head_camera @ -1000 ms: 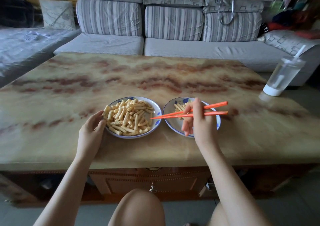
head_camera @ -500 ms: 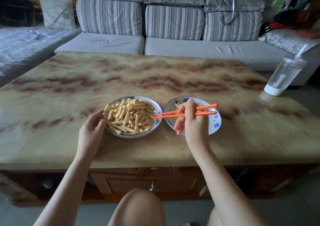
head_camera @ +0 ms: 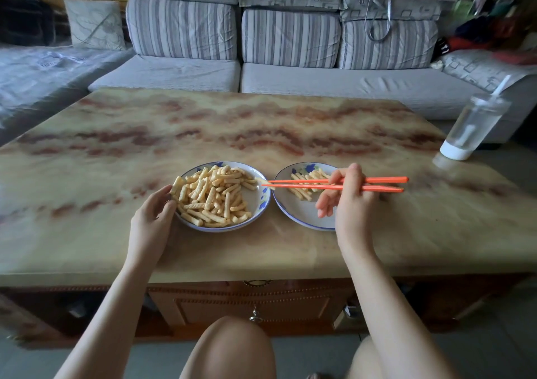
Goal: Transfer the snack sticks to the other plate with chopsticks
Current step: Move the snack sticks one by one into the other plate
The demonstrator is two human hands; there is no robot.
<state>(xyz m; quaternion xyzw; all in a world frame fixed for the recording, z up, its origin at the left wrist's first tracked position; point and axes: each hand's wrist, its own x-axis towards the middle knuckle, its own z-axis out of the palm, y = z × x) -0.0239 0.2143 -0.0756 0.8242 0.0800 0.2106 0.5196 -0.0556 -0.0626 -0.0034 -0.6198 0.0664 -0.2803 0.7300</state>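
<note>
On the marble-patterned counter (head_camera: 116, 151), the full plate (head_camera: 255, 204) sits at 9 o'clock of the sparser plate (head_camera: 299, 215), left hand (head_camera: 151, 218) cupping its rim, right hand (head_camera: 348, 201) gripping orange chopsticks (head_camera: 377, 183) pinching one snack stick (head_camera: 263, 181) between plates.

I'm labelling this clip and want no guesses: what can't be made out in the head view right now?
- Near right part of the right plate: hidden by the right hand.
- How many snack sticks are in the pile: they overlap, too small.
- Whether the left hand touches the left plate: unclear.
- Contents of the clear cup: blurred, near the edge.
- Items behind the sofa, top right: blurred, cut off.
</note>
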